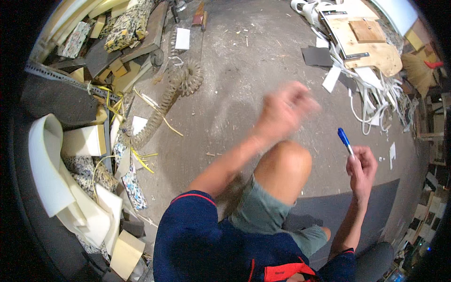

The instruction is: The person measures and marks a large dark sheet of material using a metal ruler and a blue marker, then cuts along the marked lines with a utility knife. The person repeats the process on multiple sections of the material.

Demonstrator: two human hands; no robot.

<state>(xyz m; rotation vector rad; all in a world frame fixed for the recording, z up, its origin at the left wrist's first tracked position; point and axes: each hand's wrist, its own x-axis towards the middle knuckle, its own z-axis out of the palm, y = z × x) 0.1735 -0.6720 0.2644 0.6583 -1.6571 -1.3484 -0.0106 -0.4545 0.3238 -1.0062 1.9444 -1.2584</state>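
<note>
Both hands are up over the lap and well apart, as I see it from the head camera. On my right, the right hand (pixel 361 165) is clamped around a pen with a blue cap (pixel 345 140), fingers curled on the barrel, the capped end pointing up and away from me. The pen is in the air, held just to the right of the bare knee (pixel 283 165). The left hand (pixel 284 110) is raised above and beyond that knee and is smeared by motion blur; I cannot tell whether its fingers are spread or closed, and I see nothing in it.

Nearest to me are the dark blue shirt with red trim (pixel 202 239) and the grey-green shorts (pixel 260 211). A dark mat (pixel 352 202) lies under the right forearm.

Further out, the concrete floor (pixel 235 94) carries chips and scraps. To my left, sheets and blocks of pale foam (pixel 61 178) are heaped together with speckled foam pieces (pixel 134 188) and yellow strips (pixel 141 160). A coiled hose (pixel 174 89) runs across the floor from that heap.

Farthest off, at the upper right, a plywood board (pixel 371 44) rests on a tangle of white strips (pixel 376 94), with a dark grey sheet (pixel 317 56) just beside it.
</note>
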